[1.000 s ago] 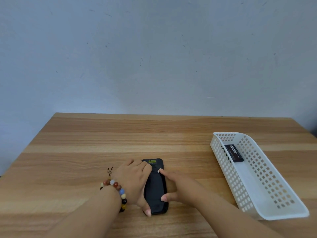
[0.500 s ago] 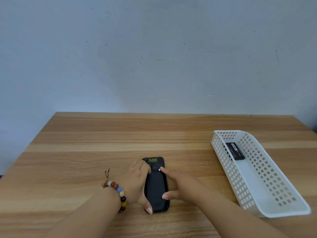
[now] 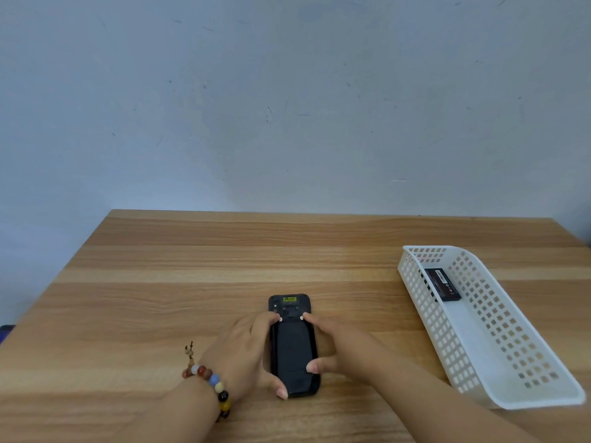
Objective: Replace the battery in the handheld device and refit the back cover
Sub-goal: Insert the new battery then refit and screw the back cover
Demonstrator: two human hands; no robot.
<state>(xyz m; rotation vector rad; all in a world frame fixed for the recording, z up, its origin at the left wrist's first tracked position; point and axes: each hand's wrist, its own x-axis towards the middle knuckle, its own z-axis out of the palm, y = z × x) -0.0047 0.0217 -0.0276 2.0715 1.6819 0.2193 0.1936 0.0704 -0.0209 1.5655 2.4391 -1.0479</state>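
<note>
- Handheld device [image 3: 293, 345]: lies back-up and flat on the tabletop [image 3: 160, 298], dark back cover [image 3: 295, 366] on top, yellow label at its far end.
- Left hand [image 3: 246, 356]: grip closed along the device's left edge, forefinger on the left white latch, thumb hooked at the near corner.
- Right hand [image 3: 339, 350]: grip open, forefinger pressing the right white latch, thumb on the cover's right edge.
- Handling, as I judge it: rigid and light. The smooth shell is likely to skid on the wood, so brace the long edges. The latches are small plastic (go gently).
- Cover looks seated, though whether the latches are locked is too small to tell.
- White basket [image 3: 543, 388]: well right of the device. A battery [image 3: 443, 284] lies in its far end.
- Bead bracelet [image 3: 211, 382]: on the left wrist, near-left of the device.
</note>
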